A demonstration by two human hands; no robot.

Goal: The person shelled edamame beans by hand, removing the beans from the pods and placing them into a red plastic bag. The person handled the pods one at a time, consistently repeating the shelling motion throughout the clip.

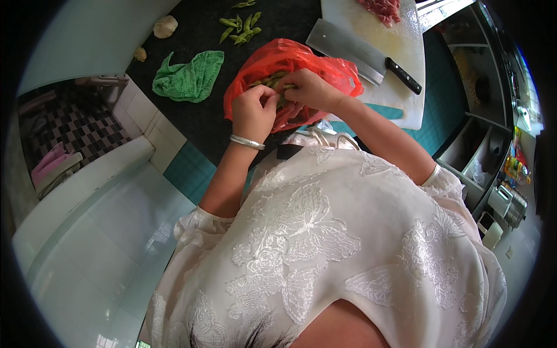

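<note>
A red plastic bag [250,58] lies wide at the mouth on the dark countertop, with green soybean pods [265,81] inside. Over its mouth, my right hand [311,89] pinches a green soybean pod [288,87] between thumb and finger. My left hand [254,111], with a silver bangle on the wrist, meets it from the left. Its thumb and forefinger are drawn together close to that pod; whether they grip it is hidden. More soybean pods [246,32] lie loose on the counter beyond the bag.
Right of the bag, a cleaver [348,48] rests on a white cutting board [394,117], with sliced raw meat [385,11] at the far end. A green cloth [189,76] lies to the left. Behind it are a garlic bulb [166,27] and a smaller pale piece [140,54] by the wall.
</note>
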